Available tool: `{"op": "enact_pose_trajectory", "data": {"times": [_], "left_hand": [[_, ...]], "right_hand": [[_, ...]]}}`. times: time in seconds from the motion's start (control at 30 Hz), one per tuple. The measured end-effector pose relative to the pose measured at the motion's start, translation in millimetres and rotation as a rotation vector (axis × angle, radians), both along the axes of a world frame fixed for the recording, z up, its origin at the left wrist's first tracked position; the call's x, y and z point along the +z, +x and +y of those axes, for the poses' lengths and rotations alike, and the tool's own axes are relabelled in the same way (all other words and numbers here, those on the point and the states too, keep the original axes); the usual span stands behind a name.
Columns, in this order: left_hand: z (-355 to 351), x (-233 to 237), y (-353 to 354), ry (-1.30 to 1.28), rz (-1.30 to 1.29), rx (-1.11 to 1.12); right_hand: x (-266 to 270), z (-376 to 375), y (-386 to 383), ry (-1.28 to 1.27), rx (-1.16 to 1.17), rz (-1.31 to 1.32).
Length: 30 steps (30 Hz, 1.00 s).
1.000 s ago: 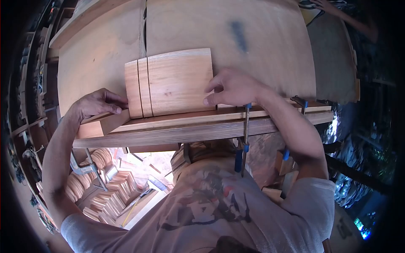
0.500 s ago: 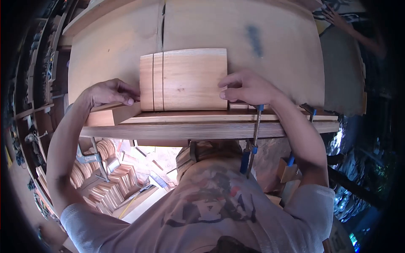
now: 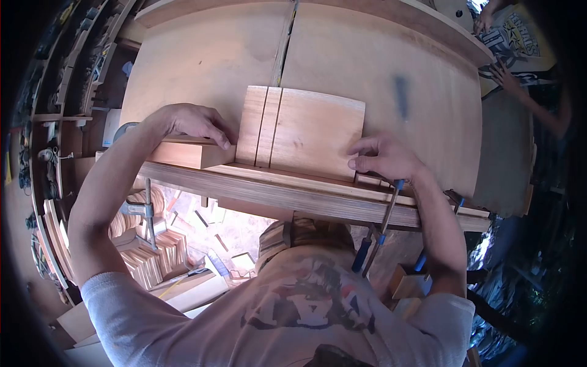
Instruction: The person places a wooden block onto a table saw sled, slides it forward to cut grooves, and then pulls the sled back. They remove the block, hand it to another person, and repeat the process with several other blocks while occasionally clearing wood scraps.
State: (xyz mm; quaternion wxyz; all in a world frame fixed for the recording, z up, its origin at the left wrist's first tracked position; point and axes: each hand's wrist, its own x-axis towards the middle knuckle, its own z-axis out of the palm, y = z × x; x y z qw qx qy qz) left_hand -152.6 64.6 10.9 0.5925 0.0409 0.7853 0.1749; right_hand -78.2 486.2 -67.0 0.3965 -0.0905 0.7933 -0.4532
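Observation:
A pale wooden board (image 3: 318, 131) with two dark parallel grooves near its left side rests at the front of the workbench, its lower edge against a wooden strip (image 3: 293, 179). My right hand (image 3: 388, 158) grips the board's right edge, thumb and fingertips over its face. At the left edge, the curled fingers of my left hand (image 3: 197, 124) meet the board; some fingertips are hidden. Below that hand, a wooden block (image 3: 177, 154) sits on the bench edge, close to my thumb. A bar clamp (image 3: 387, 214) grips the bench edge beside my right wrist.
The broad workbench top (image 3: 367, 61) has a dark seam and a raised back rail (image 3: 391, 15). Another clamp (image 3: 147, 211) hangs at left, above stacked wooden pieces (image 3: 150, 257). Shelves (image 3: 61, 116) line the left side. Another person's hand (image 3: 506, 79) shows at upper right.
The view has shifted and turned, so the bench and board appear tilted and farther right. Both hands stay at the board's side edges. More of the other person shows at upper right.

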Motion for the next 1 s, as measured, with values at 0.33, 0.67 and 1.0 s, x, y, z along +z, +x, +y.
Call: {"op": "enact_pose_trajectory", "data": {"times": [0.33,0.67,1.0], "left_hand": [[-2.5,-13.5,8.9,-0.010,0.049,0.007],[-2.5,-12.8,-0.9,-0.004,-0.092,-0.030],[-1.3,-14.8,-9.9,0.209,-0.005,-0.124]], "right_hand": [[-2.9,-5.7,1.6,-0.014,-0.327,-0.022],[12.4,-8.4,-11.6,-0.041,-0.241,-0.180],[-7.8,-7.1,-4.7,0.042,-0.174,-0.001]]}}
